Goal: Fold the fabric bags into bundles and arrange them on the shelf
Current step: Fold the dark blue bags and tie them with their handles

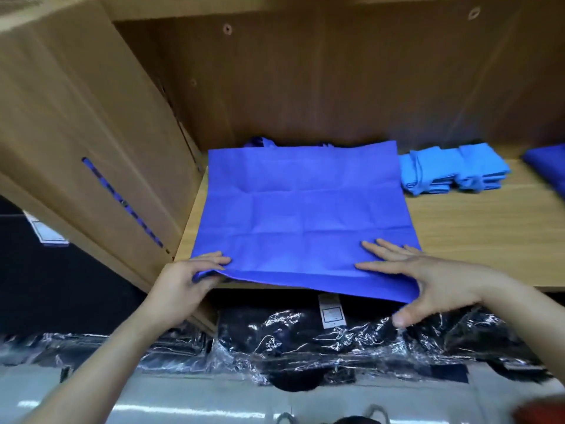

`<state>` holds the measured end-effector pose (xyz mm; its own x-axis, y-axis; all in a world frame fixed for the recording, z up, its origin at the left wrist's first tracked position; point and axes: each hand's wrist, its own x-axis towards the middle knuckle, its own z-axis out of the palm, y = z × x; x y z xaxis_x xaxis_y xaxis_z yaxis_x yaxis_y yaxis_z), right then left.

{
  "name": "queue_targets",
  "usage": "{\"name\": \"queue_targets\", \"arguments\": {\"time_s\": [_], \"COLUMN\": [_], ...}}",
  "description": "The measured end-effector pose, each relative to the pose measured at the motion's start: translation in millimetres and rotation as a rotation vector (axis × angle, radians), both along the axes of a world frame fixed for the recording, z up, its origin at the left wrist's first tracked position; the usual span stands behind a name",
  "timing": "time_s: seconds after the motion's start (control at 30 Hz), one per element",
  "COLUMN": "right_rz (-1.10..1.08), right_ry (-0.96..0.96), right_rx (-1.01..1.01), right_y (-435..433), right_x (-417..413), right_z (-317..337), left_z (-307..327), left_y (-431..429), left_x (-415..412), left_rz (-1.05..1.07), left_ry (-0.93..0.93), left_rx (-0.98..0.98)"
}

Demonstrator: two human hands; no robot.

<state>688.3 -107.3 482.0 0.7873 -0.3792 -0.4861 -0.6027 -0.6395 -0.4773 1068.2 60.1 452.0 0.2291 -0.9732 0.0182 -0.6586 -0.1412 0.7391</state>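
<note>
I see a light wooden shelf board [477,234] with a darker wood back panel [336,87] filling most of the frame. A big brown cardboard box [76,117] takes the upper left, tilted in the view, with blue showing through the narrow slot [122,203] in its side. The task item, a large royal-blue non-woven fabric bag [302,209], lies flat and unfolded at centre frame. It sits on the left part of the board, right beside the box, with crease lines across it and its handles [260,142] at the far edge by the back panel. Its near edge overhangs the board front, more at the right corner. Below the board, across the lower frame, are black goods in shiny clear plastic wrap [305,341]. A stack of folded light-blue fabric bundles [452,169] sits on the board just right of the bag's far corner, not touching it. My right hand [428,280] is on the bag's near right corner with its fingers straight, spread and flat on top. The thumb hangs under the overhang and I can't tell if it touches. My left hand [186,280] pinches the near left corner, fingers curled over the top and thumb below. A dark blue fabric piece [547,163] is cut off at the right edge. A small white label [331,310] is on the wrapped goods under the bag's edge, print unreadable.
</note>
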Motion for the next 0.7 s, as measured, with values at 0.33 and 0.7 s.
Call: {"name": "queue_targets", "arguments": {"time_s": [0.33,0.7], "right_rz": [-0.830,-0.564], "right_ry": [-0.614,-0.514], "right_rx": [-0.037,-0.739], "right_y": [21.9,32.4], "right_x": [-4.8,7.3], "right_z": [-24.0,-51.8], "left_z": [-2.9,-17.9], "left_y": [-2.3,5.7], "left_x": [-16.5,-4.2], "left_rz": [0.367,-0.182], "left_ry": [-0.148,-0.710], "left_rx": [-0.038,-0.069]}}
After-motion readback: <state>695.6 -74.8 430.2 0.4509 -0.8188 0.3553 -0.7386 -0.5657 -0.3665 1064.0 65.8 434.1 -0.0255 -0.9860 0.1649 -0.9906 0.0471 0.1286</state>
